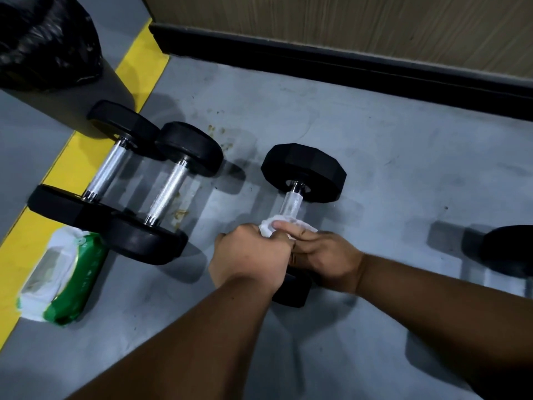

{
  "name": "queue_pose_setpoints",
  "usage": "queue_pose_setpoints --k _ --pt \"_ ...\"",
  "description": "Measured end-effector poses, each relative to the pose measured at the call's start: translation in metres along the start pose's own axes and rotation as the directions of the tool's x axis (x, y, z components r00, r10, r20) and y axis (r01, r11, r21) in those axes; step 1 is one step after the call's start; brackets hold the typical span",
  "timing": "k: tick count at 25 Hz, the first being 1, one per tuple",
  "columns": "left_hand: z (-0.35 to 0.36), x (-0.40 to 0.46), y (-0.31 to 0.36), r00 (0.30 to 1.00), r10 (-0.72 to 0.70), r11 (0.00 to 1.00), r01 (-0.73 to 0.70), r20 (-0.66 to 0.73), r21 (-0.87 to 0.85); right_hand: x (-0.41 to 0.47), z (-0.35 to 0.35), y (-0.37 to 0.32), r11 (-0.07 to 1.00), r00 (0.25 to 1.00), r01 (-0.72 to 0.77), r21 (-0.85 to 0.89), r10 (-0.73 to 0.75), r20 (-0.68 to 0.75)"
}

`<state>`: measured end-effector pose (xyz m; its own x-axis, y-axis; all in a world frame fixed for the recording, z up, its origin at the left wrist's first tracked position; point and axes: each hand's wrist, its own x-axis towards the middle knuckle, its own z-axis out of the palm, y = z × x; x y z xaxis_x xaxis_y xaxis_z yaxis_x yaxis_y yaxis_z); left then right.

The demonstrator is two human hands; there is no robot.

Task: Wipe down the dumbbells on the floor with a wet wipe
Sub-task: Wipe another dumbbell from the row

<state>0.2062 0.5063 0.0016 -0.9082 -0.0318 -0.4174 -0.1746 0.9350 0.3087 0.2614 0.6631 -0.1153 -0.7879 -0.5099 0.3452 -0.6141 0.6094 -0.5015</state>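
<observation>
White wet wipe [269,226] bunched in your left hand [250,255] sits wrapped on the near end of the chrome handle [292,204] of the hex dumbbell [303,172], fingers curled round it so the cloth hugs the bar. Your right hand [324,252] curls its fingers over the same handle just beside, likely to steady the weight against rolling. Its near head [292,293] is mostly hidden beneath your wrists. Left of you, the green wipes pack [65,281] lies on the grey floor [375,157], within reach. Beyond it, two more dumbbells [161,194] lie side by side, touching, waiting near the yellow stripe [37,220]. Another weight [507,249] shows at the right edge.
</observation>
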Motion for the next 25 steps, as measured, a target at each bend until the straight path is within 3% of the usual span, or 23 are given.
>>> queue_pose_setpoints --k 5,7,9,11,15,17,21,22,25 --pt "-0.006 0.017 -0.012 0.998 -0.062 0.986 0.059 -0.012 -0.157 0.016 -0.009 0.013 0.958 0.956 -0.286 0.017 0.286 -0.065" --pt "-0.013 0.027 -0.018 0.998 -0.068 0.982 0.066 -0.003 -0.176 0.020 0.003 0.000 0.970 0.969 -0.245 0.001 0.245 -0.041" --pt "-0.019 0.038 -0.026 0.998 -0.057 0.981 0.059 0.012 -0.187 0.024 0.008 -0.004 0.997 0.997 -0.069 0.034 0.068 0.027" --pt "-0.022 0.044 -0.029 0.998 -0.064 0.973 0.065 0.014 -0.219 0.035 -0.002 0.007 0.999 0.998 0.009 0.034 -0.012 0.067" --pt "-0.025 0.045 -0.031 0.996 -0.088 0.950 0.083 -0.003 -0.300 0.043 -0.009 0.029 0.969 0.967 -0.247 0.004 0.247 -0.067" --pt "-0.028 0.041 -0.030 0.998 -0.052 0.967 0.039 -0.043 -0.251 0.038 0.005 0.013 0.956 0.953 -0.293 0.002 0.292 -0.078" --pt "-0.021 0.023 -0.014 0.995 -0.085 0.986 0.078 -0.046 -0.145 0.033 0.006 0.001 0.996 0.998 -0.035 0.082 0.031 0.047" --pt "-0.016 0.016 -0.011 0.998 -0.052 0.997 0.050 -0.036 -0.066 0.036 -0.003 0.012 0.996 0.998 -0.060 0.061 0.058 0.033" --pt "-0.009 0.012 -0.007 0.998 0.035 0.992 -0.027 -0.060 0.125 0.043 -0.016 0.023 0.943 0.943 -0.324 0.079 0.328 -0.053"
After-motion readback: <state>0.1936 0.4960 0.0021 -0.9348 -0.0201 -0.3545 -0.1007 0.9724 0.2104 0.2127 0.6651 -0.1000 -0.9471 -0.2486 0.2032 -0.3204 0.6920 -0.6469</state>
